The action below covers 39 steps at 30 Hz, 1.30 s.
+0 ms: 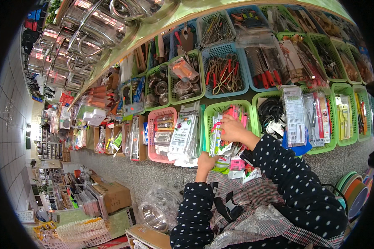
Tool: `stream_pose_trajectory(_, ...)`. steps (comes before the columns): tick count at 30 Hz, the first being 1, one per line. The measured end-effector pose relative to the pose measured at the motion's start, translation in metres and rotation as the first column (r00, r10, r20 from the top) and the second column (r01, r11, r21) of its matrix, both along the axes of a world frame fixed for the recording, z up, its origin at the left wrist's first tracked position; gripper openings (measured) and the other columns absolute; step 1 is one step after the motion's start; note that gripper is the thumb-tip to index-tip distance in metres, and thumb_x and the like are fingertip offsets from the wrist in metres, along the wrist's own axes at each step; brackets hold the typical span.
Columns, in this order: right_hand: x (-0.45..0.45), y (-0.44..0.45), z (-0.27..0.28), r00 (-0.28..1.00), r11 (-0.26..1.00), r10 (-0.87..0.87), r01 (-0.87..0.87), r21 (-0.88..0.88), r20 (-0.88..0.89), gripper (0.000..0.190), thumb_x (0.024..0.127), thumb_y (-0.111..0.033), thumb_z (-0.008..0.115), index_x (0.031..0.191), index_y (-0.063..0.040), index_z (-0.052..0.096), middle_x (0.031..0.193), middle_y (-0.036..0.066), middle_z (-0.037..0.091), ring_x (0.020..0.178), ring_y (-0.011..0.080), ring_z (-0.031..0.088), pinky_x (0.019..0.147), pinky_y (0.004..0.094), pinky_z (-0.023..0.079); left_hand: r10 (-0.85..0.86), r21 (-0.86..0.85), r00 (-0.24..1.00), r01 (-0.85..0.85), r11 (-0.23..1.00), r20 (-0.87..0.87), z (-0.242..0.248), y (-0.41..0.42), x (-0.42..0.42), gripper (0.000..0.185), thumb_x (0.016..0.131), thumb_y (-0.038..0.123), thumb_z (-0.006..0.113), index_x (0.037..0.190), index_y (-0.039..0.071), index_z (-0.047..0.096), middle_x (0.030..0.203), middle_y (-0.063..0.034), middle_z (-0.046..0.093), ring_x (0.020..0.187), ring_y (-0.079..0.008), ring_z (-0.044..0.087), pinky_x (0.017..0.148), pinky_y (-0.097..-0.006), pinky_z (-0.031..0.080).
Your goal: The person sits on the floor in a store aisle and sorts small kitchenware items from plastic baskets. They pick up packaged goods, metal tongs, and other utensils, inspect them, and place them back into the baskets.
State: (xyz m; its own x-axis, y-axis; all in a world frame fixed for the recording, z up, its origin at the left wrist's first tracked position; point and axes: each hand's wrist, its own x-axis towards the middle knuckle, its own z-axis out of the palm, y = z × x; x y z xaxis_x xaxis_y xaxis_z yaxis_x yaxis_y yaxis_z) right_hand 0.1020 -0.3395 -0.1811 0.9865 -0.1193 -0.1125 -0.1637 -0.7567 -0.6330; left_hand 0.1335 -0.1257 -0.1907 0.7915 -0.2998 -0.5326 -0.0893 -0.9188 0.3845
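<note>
A green plastic basket (208, 124) in front of me holds packaged goods with pink, red and green parts. My right hand (232, 128) reaches into it from the right, its fingers bent over the packets; whether they grip one is hidden. At the basket's near left corner is my left hand (207, 161), beside packets that stick out over the near rim; its fingertips are partly hidden. Pink packaged items (237, 164) hang at the near edge. Close on the left, plastic-wrapped white packs (184, 133) lie against a pink basket (151, 133) of small boxed goods.
Behind stand a blue basket (245, 84) of red-handled tools and more baskets. To the right, a green basket (319, 151) holds black cables and packaged tools. Shiny steel pots (57, 62) stand on a shelf at upper left. Wrapped steel bowls (155, 214) and a cardboard box (112, 196) are at lower left.
</note>
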Motion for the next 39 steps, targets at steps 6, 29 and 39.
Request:
stream_pose_trajectory(6,-0.001,-0.005,-0.008,1.000,1.000,-0.002,0.001,0.031,0.025,0.036,0.065,-0.027,0.065,0.095,-0.007,0.071,0.124,0.013,0.057,0.128,0.0309,0.040,0.101,0.0500,0.037,-0.007,-0.090,0.997,0.000,0.996,-0.076,-0.012,0.011,0.000,0.057,0.068,0.042,0.076,0.087,-0.010,0.063,0.084,-0.0284,0.065,0.083,-0.0392,0.065,0.074,-0.0432,0.050)
stream_pose_trajectory(29,0.020,-0.008,0.018,0.987,0.988,0.152,-0.153,-0.010,-0.059,0.057,0.068,-0.028,0.068,0.119,-0.004,0.057,0.124,0.017,0.054,0.123,0.0345,0.044,0.097,0.0513,0.041,-0.352,-0.125,0.932,0.360,0.924,0.087,0.044,0.006,-0.035,0.090,0.072,0.015,0.070,0.142,-0.007,0.017,0.124,-0.0337,0.048,0.106,-0.0447,0.055,0.089,-0.0438,0.046)
stream_pose_trajectory(39,-0.112,-0.104,0.028,0.787,0.851,-0.487,0.526,0.002,0.378,0.058,0.072,-0.020,0.070,0.124,-0.001,0.052,0.130,0.027,0.045,0.123,0.0407,0.041,0.104,0.0449,0.034,-0.207,-0.317,0.978,0.205,0.926,0.027,0.033,0.013,-0.032,0.084,0.073,0.015,0.072,0.140,-0.005,0.025,0.117,-0.0289,0.057,0.105,-0.0384,0.059,0.089,-0.0388,0.047)
